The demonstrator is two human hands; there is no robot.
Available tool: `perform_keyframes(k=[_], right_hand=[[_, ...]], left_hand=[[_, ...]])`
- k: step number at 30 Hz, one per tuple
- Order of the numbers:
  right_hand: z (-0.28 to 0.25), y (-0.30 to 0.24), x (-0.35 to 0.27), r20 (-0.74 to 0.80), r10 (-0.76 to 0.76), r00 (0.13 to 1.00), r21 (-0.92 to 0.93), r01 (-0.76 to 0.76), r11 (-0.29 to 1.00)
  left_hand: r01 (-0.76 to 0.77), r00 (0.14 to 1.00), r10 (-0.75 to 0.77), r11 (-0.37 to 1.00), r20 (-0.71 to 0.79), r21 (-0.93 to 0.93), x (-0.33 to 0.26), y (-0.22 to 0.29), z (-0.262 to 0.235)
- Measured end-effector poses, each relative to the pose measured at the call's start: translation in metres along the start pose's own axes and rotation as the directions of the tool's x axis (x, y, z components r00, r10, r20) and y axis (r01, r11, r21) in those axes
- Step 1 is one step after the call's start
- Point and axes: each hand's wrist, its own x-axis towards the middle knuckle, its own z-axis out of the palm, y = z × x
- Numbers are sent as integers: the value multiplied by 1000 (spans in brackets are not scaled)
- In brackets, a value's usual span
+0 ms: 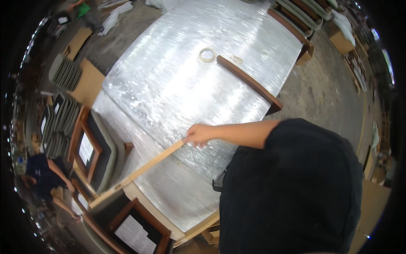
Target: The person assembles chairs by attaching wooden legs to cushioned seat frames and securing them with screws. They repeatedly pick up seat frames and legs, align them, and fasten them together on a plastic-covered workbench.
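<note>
My left hand [198, 134] is shut on the upper end of a long, pale wooden strip [135, 172]. The strip slants down to the lower left, across the edge of a big table wrapped in shiny silver film [169, 84], and ends over dark framed seat parts [91, 148]. My forearm reaches in from my dark shirt at the right. My right hand is out of view. Farther up the table lie a roll of tape [207, 54] and a curved dark brown wooden piece [249, 82], both well away from my hand.
Stacks of grey seat cushions [63, 74] and cardboard sheets [91, 82] stand left of the table. Another framed seat part [135, 228] sits at the bottom. A person in a dark shirt [42, 173] works at the far left. More stacked pieces [304, 12] line the top right.
</note>
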Motion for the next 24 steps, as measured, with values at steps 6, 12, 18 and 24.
perform_keyframes(k=[6,12,18,24], right_hand=[[-175,76,-54,-731,104,675,238,109,965],[-190,30,55,-597,-34,801,226,209,951],[-133,-30,150,-222,111,969,92,-93,991],[-130,-35,166,-201,208,957,136,-183,974]], left_hand=[[-96,982,133,962,-132,257,33,34,26],[52,986,49,814,-157,579,13,90,33],[400,906,-408,912,114,91,-5,74,26],[372,918,-388,913,77,167,-11,64,32]])
